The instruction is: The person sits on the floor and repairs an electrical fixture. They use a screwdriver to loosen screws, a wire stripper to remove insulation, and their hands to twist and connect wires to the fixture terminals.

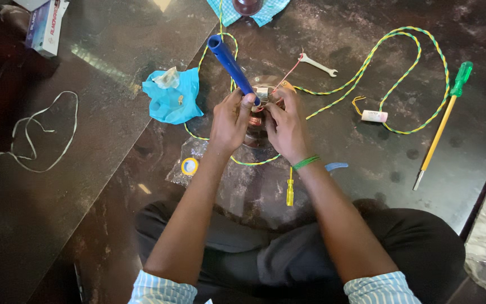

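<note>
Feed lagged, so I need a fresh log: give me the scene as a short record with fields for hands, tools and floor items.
left hand: grips blue tube, tilted up and away
right hand: fingers on small metal part with copper winding
wire: green-yellow twisted cable looped across dark floor
tools: long green-handled screwdriver, small yellow screwdriver, spanner
other: blue cloth, tape roll

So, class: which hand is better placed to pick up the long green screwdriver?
Probably the right hand: the green screwdriver lies on its side, while the left hand grips the blue tube.
</note>
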